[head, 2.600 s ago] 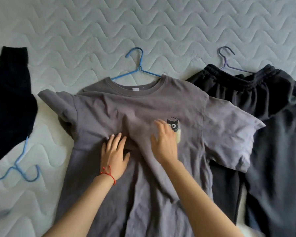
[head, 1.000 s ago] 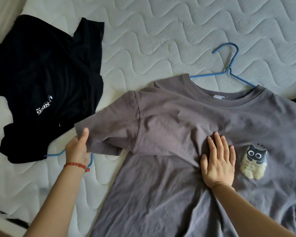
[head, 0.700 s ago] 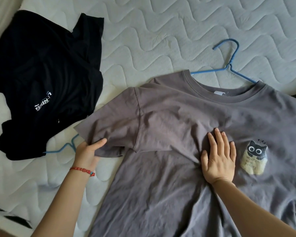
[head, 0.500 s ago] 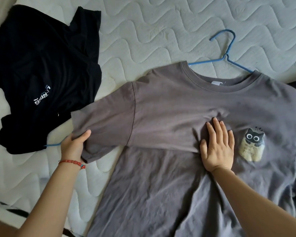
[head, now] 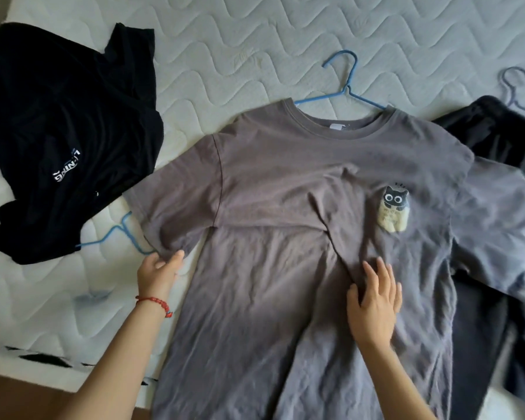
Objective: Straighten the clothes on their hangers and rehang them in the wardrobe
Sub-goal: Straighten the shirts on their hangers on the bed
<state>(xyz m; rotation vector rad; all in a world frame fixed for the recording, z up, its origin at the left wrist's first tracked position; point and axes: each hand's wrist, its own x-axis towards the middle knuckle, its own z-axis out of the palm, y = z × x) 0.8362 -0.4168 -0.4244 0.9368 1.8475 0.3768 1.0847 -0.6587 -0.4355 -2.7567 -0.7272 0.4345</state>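
Smoothing step: grey T-shirt (head: 285,183) lies centre on the mattress (head: 255,40). Left hand (head: 156,272) pinches the 9 o'clock sleeve hem; right hand (head: 375,301) presses spread. Next: flatten the central fold.

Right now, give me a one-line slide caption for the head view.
Left hand pinches the grey T-shirt sleeve hem while the right hand presses its front flat on the mattress.

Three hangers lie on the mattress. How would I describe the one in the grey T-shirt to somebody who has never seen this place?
On the white quilted mattress, find the grey T-shirt with the cat print, lying in the middle. The blue hanger sticks out of its collar, hook pointing away from the person. The other blue one lies under the black T-shirt; the third is purple.
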